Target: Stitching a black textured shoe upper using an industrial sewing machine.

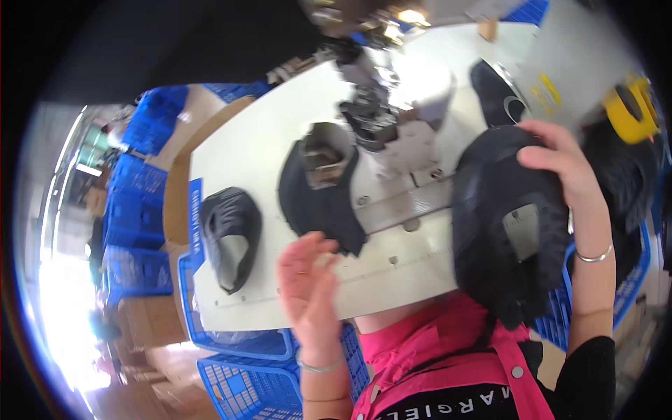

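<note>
A large black shoe upper (483,203) is held up on the right, close to the camera. My right hand (560,157) grips its upper edge, and white table shows through its opening. My left hand (308,283), a little blurred, is raised over the table's near edge with its fingers apart. Just beyond its fingertips lies a flat black piece (315,206) beside the metal post of a sewing machine (371,115). I cannot tell whether the fingertips touch that piece. Farther left a laced black shoe upper (231,238) rests on the white table (378,280).
Blue plastic baskets (245,388) stand below the table's near left edge, and more blue crates (140,189) are stacked at the left. Another blue basket (626,280) with black pieces sits at the right. A yellow object (630,112) is at the far right. Cardboard boxes (147,322) stand on the left.
</note>
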Available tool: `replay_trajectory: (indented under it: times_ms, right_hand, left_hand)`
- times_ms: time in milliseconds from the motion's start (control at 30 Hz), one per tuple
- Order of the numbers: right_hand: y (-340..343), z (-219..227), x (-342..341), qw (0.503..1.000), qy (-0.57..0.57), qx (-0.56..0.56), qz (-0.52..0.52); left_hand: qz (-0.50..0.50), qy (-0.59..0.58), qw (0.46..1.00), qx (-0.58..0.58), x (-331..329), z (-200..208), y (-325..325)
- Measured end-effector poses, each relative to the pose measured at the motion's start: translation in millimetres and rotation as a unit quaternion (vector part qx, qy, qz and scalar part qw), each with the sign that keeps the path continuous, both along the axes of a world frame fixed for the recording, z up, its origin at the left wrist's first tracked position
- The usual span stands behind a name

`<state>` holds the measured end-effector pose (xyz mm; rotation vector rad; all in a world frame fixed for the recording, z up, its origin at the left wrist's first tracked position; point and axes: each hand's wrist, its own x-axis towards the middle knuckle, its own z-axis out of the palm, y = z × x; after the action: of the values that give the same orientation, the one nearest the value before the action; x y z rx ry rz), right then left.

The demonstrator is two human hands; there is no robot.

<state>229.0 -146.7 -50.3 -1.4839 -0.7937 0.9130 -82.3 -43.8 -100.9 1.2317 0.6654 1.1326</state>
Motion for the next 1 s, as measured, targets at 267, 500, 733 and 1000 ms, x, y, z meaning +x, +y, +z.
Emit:
replay_trajectory:
  times_ms: [267,500,733,1000]
  right_hand:
    - [38,-70,61,0.931,-0.324,0.020,-0.163]
    - [52,-51,60,0.853,-0.518,-0.016,-0.062]
    - [29,-52,42,0.847,-0.527,-0.059,-0.008]
    - [16,-22,16,0.823,-0.565,0.010,-0.055]
  left_hand:
    - [0.346,0.433,0.811,0.188,-156,25,174]
    - [0.299,0.541,0.772,0.147,-199,-36,239]
    - [0.338,0.194,0.907,0.163,-159,20,159]
    - [0.209,0.331,0.845,0.365,-59,92,-6]
